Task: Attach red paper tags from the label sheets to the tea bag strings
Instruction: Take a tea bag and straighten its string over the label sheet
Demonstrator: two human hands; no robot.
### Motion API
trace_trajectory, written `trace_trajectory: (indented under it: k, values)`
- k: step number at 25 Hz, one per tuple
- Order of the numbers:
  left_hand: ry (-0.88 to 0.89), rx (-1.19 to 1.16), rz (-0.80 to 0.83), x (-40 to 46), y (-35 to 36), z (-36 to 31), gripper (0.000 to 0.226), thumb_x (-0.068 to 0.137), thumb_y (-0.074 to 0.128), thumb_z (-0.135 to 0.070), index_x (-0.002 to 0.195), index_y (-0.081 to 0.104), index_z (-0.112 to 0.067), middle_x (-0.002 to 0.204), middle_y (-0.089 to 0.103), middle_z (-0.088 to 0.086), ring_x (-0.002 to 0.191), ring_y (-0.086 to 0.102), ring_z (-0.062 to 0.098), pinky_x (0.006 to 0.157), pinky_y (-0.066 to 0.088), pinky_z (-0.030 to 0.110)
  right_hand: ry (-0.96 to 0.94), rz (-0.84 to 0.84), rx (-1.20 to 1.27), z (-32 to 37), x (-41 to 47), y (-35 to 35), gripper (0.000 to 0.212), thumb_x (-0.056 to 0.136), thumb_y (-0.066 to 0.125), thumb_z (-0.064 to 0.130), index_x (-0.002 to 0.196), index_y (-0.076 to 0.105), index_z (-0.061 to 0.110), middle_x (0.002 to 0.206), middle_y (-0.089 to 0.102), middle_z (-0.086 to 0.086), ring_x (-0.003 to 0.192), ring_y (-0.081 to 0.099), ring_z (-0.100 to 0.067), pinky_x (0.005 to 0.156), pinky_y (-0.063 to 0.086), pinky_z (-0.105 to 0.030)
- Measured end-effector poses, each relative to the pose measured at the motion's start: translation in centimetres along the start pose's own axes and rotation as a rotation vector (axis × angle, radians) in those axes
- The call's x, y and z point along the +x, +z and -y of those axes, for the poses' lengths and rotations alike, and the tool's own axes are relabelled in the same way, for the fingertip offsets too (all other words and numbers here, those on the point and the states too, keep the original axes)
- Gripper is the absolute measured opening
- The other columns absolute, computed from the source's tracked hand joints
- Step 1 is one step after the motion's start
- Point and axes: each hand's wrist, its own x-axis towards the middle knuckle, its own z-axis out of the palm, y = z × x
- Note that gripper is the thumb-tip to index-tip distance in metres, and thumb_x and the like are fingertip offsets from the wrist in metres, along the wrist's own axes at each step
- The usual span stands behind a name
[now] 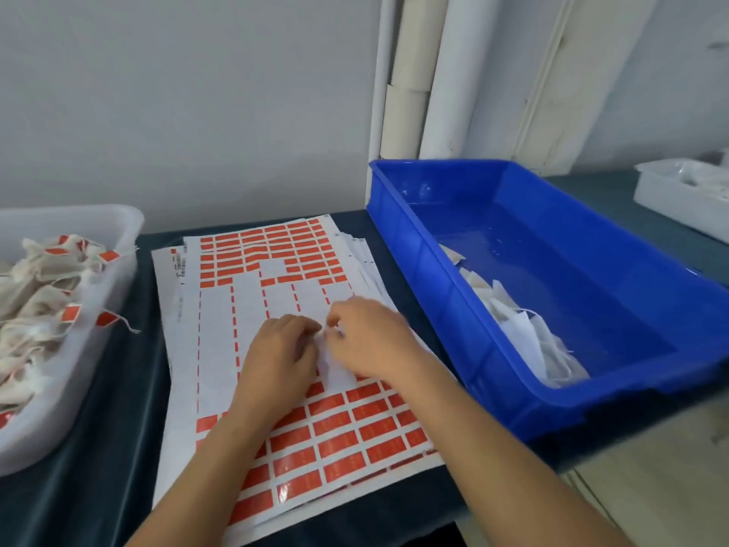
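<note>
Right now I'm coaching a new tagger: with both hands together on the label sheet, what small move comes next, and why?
Probably press the fold shut. Both the left hand and right hand meet over the white peeled area of the top red-and-white label sheet, fingertips pinching something small between them; whether it is a tag on a string is too blurred to tell.

Under my hands: paper label sheets (252, 309), red tags (341, 444) looked glossy. Right of hands: blue bin (493, 349), shiny smooth plastic. Left: translucent matt plastic tray (98, 294). Beneath: dark matt cloth (114, 448).
</note>
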Motion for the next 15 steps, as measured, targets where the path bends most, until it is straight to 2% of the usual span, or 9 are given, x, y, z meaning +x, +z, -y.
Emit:
trace_trajectory:
  k: [2, 4, 6, 8, 10, 13, 15]
  values:
    - [-0.027, -0.016, 0.021, -0.1, -0.1, 0.2, 0.018, 0.102, 0.060, -0.031, 0.118, 0.067, -0.033, 0.120, 0.066, -0.016, 0.103, 0.058, 0.005, 0.095, 0.048, 0.024, 0.025, -0.115, -0.098, -0.7, 0.9, -3.1, 0.023, 0.104, 0.054, 0.040, 0.118, 0.065, 0.026, 0.114, 0.063, 0.004, 0.103, 0.060, -0.016, 0.082, 0.051, -0.032]
    - [-0.014, -0.018, 0.029, -0.2, -0.1, 0.3, 0.018, 0.102, 0.061, -0.033, 0.119, 0.067, -0.033, 0.122, 0.065, -0.017, 0.106, 0.057, 0.005, 0.097, 0.048, 0.025, 0.075, -0.268, -0.189, -2.4, 1.1, -6.7, 0.022, 0.103, 0.053, 0.039, 0.110, 0.068, 0.024, 0.110, 0.061, 0.000, 0.103, 0.054, -0.021, 0.076, 0.046, -0.035]
    - [-0.001, -0.012, 0.036, -0.2, -0.1, 0.4, 0.018, 0.102, 0.062, -0.032, 0.119, 0.067, -0.032, 0.125, 0.065, -0.016, 0.108, 0.056, 0.006, 0.100, 0.048, 0.027, 0.191, -0.300, -0.277, -4.8, 0.4, -10.3, 0.022, 0.102, 0.052, 0.038, 0.103, 0.067, 0.021, 0.105, 0.060, -0.001, 0.098, 0.053, -0.024, 0.070, 0.042, -0.036]
    - [-0.003, -0.010, 0.036, -0.1, -0.1, 0.4, 0.019, 0.102, 0.061, -0.032, 0.120, 0.068, -0.031, 0.127, 0.065, -0.015, 0.110, 0.055, 0.006, 0.101, 0.048, 0.029, 0.368, -0.159, -0.306, -7.7, -1.1, -13.2, 0.027, 0.100, 0.053, 0.041, 0.092, 0.063, 0.018, 0.094, 0.062, -0.001, 0.083, 0.056, -0.022, 0.062, 0.041, -0.033]
    - [-0.004, -0.008, 0.034, 0.0, -0.1, 0.3, 0.019, 0.102, 0.061, -0.031, 0.120, 0.068, -0.030, 0.128, 0.065, -0.013, 0.111, 0.055, 0.007, 0.103, 0.048, 0.030, 0.500, 0.065, -0.298, -9.6, -3.3, -14.8, 0.039, 0.099, 0.054, 0.048, 0.084, 0.060, 0.013, 0.082, 0.062, -0.004, 0.069, 0.052, -0.022, 0.060, 0.039, -0.032]
    - [0.011, 0.002, 0.030, -0.1, 0.0, 0.4, 0.019, 0.102, 0.061, -0.030, 0.119, 0.069, -0.028, 0.128, 0.065, -0.012, 0.111, 0.051, 0.005, 0.103, 0.046, 0.030, 0.580, 0.270, -0.241, -10.6, -5.9, -15.2, 0.054, 0.097, 0.054, 0.058, 0.095, 0.068, 0.007, 0.090, 0.069, -0.011, 0.072, 0.056, -0.023, 0.066, 0.046, -0.034]
    - [0.017, 0.002, 0.030, -0.1, 0.1, 0.3, 0.018, 0.102, 0.061, -0.028, 0.118, 0.070, -0.027, 0.127, 0.066, -0.011, 0.110, 0.050, 0.005, 0.103, 0.044, 0.029, 0.602, 0.327, -0.216, -10.5, -7.1, -14.8, 0.052, 0.094, 0.059, 0.058, 0.090, 0.068, 0.007, 0.083, 0.070, -0.007, 0.071, 0.061, -0.023, 0.067, 0.051, -0.033]
